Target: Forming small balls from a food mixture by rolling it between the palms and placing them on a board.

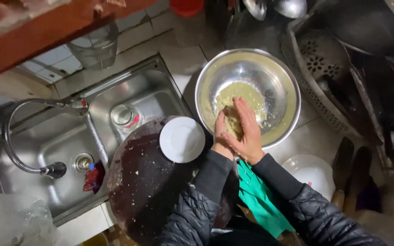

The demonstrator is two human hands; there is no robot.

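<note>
Both hands, left hand and right hand, were cupped round a dough lump | at 6 o'clock inside the steel bowl | looked soft, sticky; best scooped from underneath

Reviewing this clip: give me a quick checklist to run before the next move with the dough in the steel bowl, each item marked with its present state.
1. Both hands on the pale yellowish dough lump: ok; left hand and right hand cup it.
2. Dough over the round stainless steel mixing bowl: ok.
3. Bowl steady on the tiled counter: cannot tell.
4. Small round white plate apart from the bowl: ok; it rests on the dark round board.
5. Bowl wall free of residue: not ok; smears remain.
</note>
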